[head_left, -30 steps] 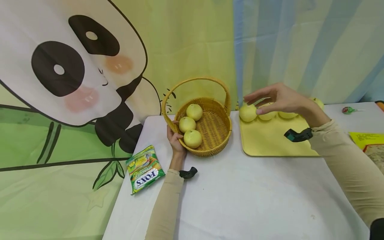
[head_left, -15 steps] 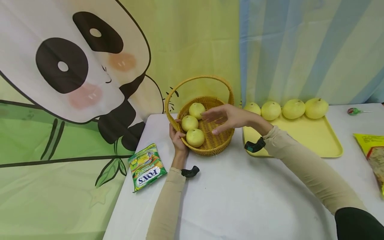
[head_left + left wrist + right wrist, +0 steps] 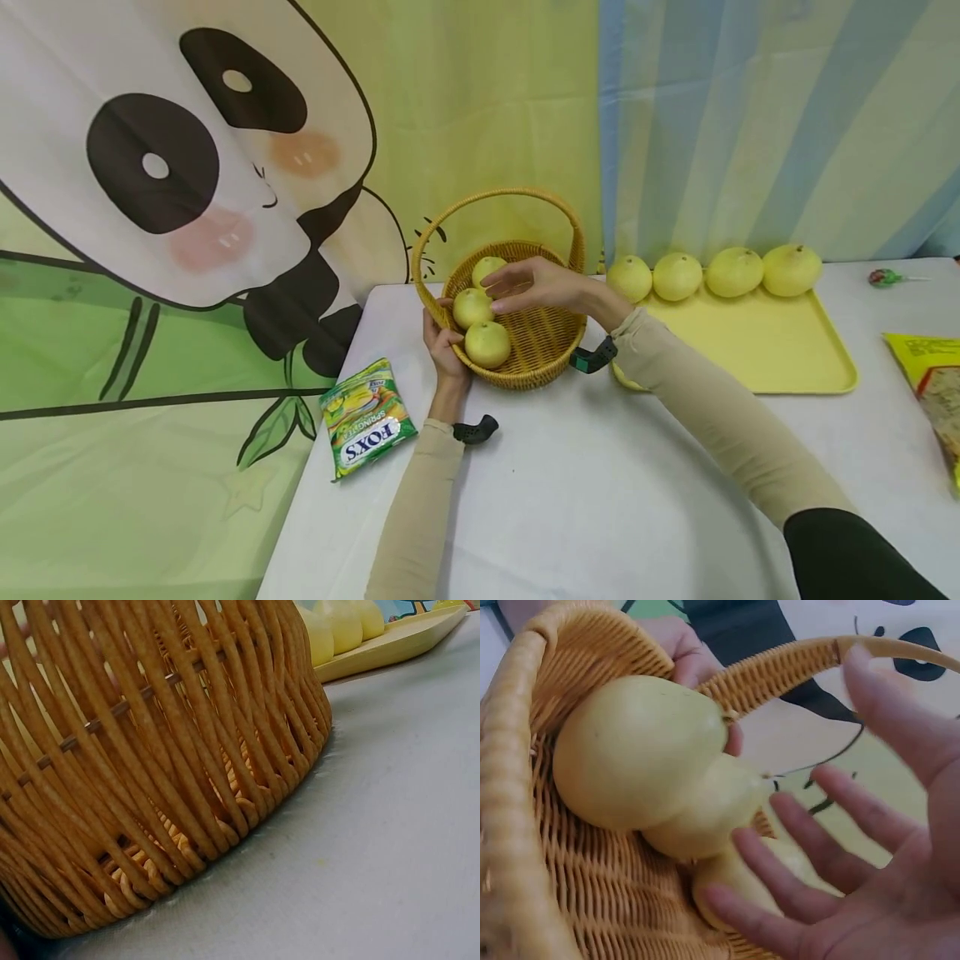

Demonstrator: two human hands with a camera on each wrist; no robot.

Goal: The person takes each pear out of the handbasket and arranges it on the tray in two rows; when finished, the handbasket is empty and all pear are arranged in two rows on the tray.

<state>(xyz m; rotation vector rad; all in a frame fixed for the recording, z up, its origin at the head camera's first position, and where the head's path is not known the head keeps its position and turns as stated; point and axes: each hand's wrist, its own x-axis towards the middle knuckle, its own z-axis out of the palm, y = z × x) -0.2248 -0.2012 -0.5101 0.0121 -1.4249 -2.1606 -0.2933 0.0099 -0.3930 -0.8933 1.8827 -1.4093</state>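
A round wicker basket (image 3: 543, 333) with a tall handle stands on the table. Three pale yellow pears lie along its left side, the nearest pear (image 3: 487, 344) toward the front. My left hand (image 3: 444, 346) grips the basket's left rim by the foot of the handle; the basket's woven wall (image 3: 165, 750) fills much of the left wrist view. Over the basket is my right hand (image 3: 543, 287), fingers spread and holding nothing, close to the middle pear (image 3: 472, 308). It partly covers the far pear (image 3: 489, 267). Whether it touches any pear I cannot tell.
Right of the basket lies a yellow tray (image 3: 757, 350) with several pears along its back edge. A green FOX'S candy bag (image 3: 367, 419) lies at left. A lollipop (image 3: 885, 277) and a yellow packet (image 3: 933, 392) are at far right. A panda-print curtain hangs behind.
My right hand has moved left from above the tray's pears to over the basket, near the pears in it. My left hand stays on the basket's rim.
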